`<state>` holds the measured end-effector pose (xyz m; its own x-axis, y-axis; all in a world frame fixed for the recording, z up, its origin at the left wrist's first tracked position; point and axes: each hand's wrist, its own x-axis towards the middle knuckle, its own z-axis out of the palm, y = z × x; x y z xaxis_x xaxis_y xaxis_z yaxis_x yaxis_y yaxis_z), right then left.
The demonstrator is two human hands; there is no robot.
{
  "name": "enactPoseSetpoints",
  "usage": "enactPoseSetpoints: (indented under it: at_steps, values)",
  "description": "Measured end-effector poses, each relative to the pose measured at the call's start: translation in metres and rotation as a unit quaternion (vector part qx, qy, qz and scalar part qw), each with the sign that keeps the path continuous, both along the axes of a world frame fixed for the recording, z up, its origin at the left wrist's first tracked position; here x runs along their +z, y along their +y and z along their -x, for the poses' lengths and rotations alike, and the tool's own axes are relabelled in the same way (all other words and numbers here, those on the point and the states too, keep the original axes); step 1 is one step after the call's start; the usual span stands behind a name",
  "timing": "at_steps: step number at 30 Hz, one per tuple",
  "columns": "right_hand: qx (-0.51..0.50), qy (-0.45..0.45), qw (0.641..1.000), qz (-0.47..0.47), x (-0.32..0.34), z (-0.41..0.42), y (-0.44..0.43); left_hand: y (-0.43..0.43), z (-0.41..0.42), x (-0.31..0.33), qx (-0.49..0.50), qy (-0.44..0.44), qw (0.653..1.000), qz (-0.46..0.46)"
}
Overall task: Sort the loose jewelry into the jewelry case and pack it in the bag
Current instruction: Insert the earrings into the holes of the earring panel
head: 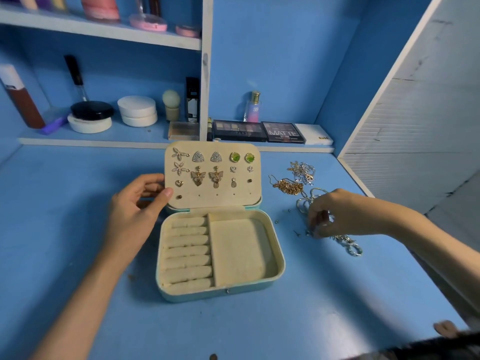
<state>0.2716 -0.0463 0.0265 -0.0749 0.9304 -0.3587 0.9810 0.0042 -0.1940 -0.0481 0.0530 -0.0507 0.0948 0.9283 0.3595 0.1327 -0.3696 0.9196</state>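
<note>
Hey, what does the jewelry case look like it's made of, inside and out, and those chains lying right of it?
The jewelry case lining looks like cream velvety fabric, matte and soft; its shell, smooth mint faux leather, probably. The gold chain and silver chains glint like polished metal; plating can't be told.

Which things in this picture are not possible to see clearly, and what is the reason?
Head view only:
- What the right hand pinches, if anything: too small, covered by its own fingers.
- Silver chains: partly under that hand.
- Left hand: fingertips behind the jewelry case lid it holds.
- Pink containers: cut by the top edge.
- Dark object, bottom right: blurred, cut by the edge.
- Bag: not in view.
</note>
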Motion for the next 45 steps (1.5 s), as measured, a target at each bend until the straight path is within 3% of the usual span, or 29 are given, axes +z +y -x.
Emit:
enactPoseSetpoints:
  at_steps: [19, 24, 37, 45]
  values:
    - [0.035, 0.037, 0.995, -0.087, -0.003, 0.008, 0.003, 0.000, 0.001, 0.002, -0.008, -0.002, 1.000, -0.001]
    - [0.073, -0.015, 0.995, -0.067, -0.005, 0.014, 0.002, -0.001, 0.002, 0.002, -0.009, 0.004, 1.000, -0.002]
    - [0.096, -0.028, 0.991, -0.086, -0.009, 0.023, 0.005, -0.002, 0.000, 0.003, -0.008, -0.003, 1.000, 0.003]
    - [0.115, 0.101, 0.963, -0.220, 0.005, 0.057, 0.024, -0.001, 0.001, 0.003, 0.002, -0.005, 1.000, 0.007]
